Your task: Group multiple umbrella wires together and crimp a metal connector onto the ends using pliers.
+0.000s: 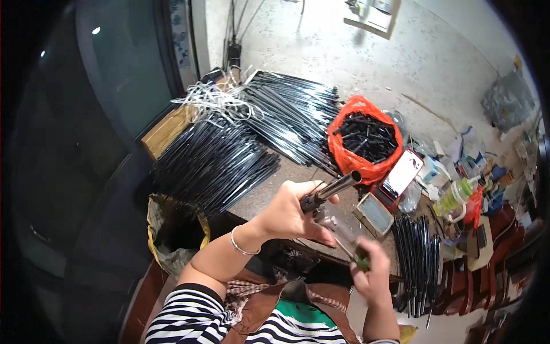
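Observation:
My left hand (286, 215) grips a short black tube with dark fittings (344, 184) above the table's front edge. The tube tilts up to the right, and its hollow end faces away from me. My right hand (373, 269) is closed on a thin-shafted tool with a green handle (362, 259), which looks like a screwdriver. The tool's shaft points up and left toward the fingers of my left hand. Motion blurs the tool and my right hand, so I cannot tell whether its tip touches the tube.
Bundles of thin black rods (215, 163) and shiny rods (292, 114) cover the table's far left, with white string (220, 102) on top. A red bag (356, 160) holds short black pieces. Beside it lie a lit phone (404, 172), a shallow box (375, 215) and more black rods (416, 258).

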`<state>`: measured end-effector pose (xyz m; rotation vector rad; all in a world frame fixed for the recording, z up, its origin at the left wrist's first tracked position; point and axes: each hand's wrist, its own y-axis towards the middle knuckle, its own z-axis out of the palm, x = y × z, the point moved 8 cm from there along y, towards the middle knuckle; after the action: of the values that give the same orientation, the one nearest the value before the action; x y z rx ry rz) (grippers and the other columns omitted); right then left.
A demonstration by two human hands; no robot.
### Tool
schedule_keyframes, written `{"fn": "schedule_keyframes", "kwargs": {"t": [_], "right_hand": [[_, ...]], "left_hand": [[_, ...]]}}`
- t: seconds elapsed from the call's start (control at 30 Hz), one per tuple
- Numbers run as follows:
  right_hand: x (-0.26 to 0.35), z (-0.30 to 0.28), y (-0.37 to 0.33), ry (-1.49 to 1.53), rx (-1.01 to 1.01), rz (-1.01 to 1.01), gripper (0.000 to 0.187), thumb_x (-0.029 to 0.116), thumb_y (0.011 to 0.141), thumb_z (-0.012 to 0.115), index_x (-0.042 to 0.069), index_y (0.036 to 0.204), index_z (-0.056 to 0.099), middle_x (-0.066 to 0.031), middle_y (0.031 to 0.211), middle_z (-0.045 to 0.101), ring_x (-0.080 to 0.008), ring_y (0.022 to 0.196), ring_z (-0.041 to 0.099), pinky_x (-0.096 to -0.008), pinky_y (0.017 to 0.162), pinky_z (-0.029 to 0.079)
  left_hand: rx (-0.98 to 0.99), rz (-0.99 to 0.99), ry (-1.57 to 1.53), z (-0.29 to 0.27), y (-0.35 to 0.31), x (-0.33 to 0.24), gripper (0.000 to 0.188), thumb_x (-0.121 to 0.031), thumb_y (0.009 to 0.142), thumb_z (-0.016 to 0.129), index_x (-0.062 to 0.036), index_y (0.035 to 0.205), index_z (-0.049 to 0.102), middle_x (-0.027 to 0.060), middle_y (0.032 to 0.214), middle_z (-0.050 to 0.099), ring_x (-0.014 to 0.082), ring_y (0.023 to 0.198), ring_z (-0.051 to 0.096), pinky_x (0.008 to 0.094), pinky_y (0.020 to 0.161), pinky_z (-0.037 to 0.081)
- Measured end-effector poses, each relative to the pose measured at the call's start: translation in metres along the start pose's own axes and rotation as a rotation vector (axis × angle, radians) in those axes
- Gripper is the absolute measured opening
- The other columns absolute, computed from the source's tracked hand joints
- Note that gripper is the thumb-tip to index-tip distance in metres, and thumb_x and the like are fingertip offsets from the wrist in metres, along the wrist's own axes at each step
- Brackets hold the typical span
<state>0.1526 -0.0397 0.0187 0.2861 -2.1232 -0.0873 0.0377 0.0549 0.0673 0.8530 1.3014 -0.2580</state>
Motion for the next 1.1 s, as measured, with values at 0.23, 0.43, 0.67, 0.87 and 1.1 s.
{"fn": "schedule_keyframes", "kwargs": {"t": [0.23, 0.43, 0.67, 0.87, 1.1], "right_hand": [[-0.012, 0.064, -0.017, 0.876, 0.557, 0.477, 0.03, 0.001, 0.058, 0.053, -0.001, 0.086, 0.044, -0.0073, 0.06, 0.051, -0.0141, 0.046, 0.049, -0.0228, 0.042, 0.039], [0.015, -0.015, -0.009, -0.634, -0.531, -0.292, 0.033, 0.002, 0.066, 0.05, 0.001, 0.096, 0.038, -0.0057, 0.068, 0.047, -0.0107, 0.056, 0.046, -0.0239, 0.053, 0.039], [-0.004, 0.041, 0.0, 0.842, 0.271, 0.407, 0.044, 0.005, 0.076, 0.041, 0.002, 0.117, 0.026, -0.0087, 0.074, 0.051, -0.0135, 0.068, 0.05, -0.0281, 0.064, 0.04], [-0.027, 0.069, -0.015, 0.744, 0.322, 0.366, 0.012, 0.005, 0.073, 0.046, -0.001, 0.083, 0.045, -0.0028, 0.059, 0.048, -0.0086, 0.049, 0.045, -0.0188, 0.044, 0.036], [-0.005, 0.03, 0.01, 0.047, -0.166, 0.11, 0.012, 0.002, 0.07, 0.05, 0.0, 0.081, 0.046, -0.0091, 0.055, 0.048, -0.0155, 0.046, 0.047, -0.0244, 0.046, 0.039]], "left_hand": [[0.123, 0.081, 0.121, 0.009, 0.008, -0.001, 0.052, -0.03, 0.042, 0.075, -0.0004, 0.076, 0.049, -0.0051, 0.046, 0.036, 0.0011, 0.042, 0.03, 0.0181, 0.038, 0.024], [0.066, 0.142, 0.117, 0.003, 0.01, -0.002, 0.055, -0.03, 0.042, 0.075, 0.001, 0.078, 0.049, -0.0055, 0.045, 0.034, 0.0014, 0.041, 0.028, 0.0181, 0.038, 0.022], [0.044, 0.117, 0.238, 0.001, 0.009, -0.002, 0.037, -0.018, 0.045, 0.075, -0.002, 0.066, 0.049, -0.0012, 0.052, 0.044, 0.0026, 0.042, 0.033, 0.0173, 0.04, 0.028], [-0.02, -0.025, 0.102, 0.005, 0.005, 0.011, 0.026, -0.007, 0.052, 0.069, -0.0011, 0.068, 0.049, -0.0031, 0.054, 0.044, 0.0011, 0.046, 0.036, 0.0148, 0.041, 0.026], [-0.091, 0.004, 0.021, 0.001, 0.001, 0.008, 0.026, -0.006, 0.056, 0.065, 0.0001, 0.075, 0.048, -0.0071, 0.05, 0.033, -0.0005, 0.044, 0.027, 0.0161, 0.04, 0.018]]}}
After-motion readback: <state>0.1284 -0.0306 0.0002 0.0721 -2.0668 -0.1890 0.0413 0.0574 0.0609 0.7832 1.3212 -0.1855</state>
